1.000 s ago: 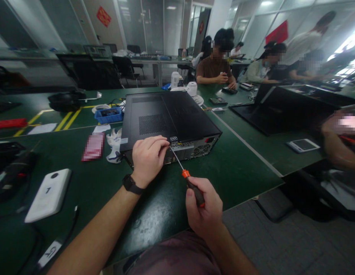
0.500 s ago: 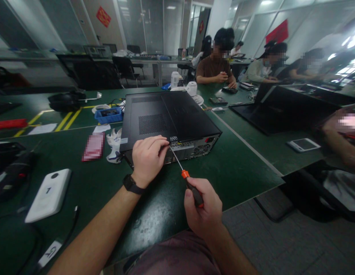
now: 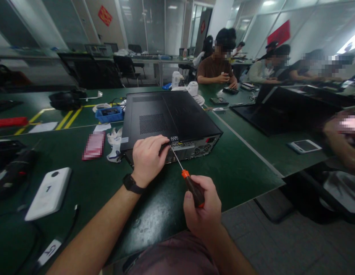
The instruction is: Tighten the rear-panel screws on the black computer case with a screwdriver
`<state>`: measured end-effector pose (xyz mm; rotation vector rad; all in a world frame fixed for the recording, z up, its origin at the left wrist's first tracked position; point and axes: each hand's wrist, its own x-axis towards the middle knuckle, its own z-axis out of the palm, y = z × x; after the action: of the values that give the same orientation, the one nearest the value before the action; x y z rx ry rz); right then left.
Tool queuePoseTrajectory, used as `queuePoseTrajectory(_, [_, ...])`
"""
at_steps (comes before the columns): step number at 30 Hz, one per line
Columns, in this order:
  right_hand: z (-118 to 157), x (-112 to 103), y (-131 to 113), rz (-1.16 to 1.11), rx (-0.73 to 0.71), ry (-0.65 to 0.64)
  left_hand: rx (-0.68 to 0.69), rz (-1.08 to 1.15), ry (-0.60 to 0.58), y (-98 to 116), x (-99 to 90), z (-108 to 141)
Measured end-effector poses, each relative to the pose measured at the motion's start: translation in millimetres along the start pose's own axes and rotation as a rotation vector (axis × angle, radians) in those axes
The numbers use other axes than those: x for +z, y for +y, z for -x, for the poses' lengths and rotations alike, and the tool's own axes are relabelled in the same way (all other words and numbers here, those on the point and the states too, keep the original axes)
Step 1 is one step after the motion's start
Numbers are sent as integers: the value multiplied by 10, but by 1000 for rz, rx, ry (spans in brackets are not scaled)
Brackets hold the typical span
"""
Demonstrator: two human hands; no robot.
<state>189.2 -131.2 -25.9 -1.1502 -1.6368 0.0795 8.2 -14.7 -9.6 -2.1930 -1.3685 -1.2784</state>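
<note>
A black desktop computer case lies flat on the green table, its back panel with a fan grille facing me. My right hand is closed around the brown and orange handle of a screwdriver. The shaft runs up and left to the back edge of the case, where its tip meets my left fingertips. My left hand rests on that edge, thumb and index finger pinched together. Whatever is between them is hidden or too small to see. A black watch is on my left wrist.
Left of the case are a white glove, a pink packet and a blue tray of parts. A white power bank and cables lie nearer. To the right are a phone and a black open panel; several people sit beyond.
My right fingers have loosened and shifted slightly on the screwdriver handle, showing more of it. My left hand and the case stay in place; the view has moved a little.
</note>
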Motion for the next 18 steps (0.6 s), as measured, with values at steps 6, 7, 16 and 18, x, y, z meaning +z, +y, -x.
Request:
queuePoseTrajectory(6, [-110,-20,-28,16,-106,34,-13,-4,-5,3,-5,0])
queuePoseTrajectory(7, [-112,-27,-27,17,-90,25,-11,-3,-8,4,-8,0])
queuePoseTrajectory(16, [-79,-19,-24,47,-133,71,1,-8,-18,24,-42,-14])
queuePoseTrajectory(18, [-68,-23,-2,62,-110,48,-1,-7,-21,24,-43,-14])
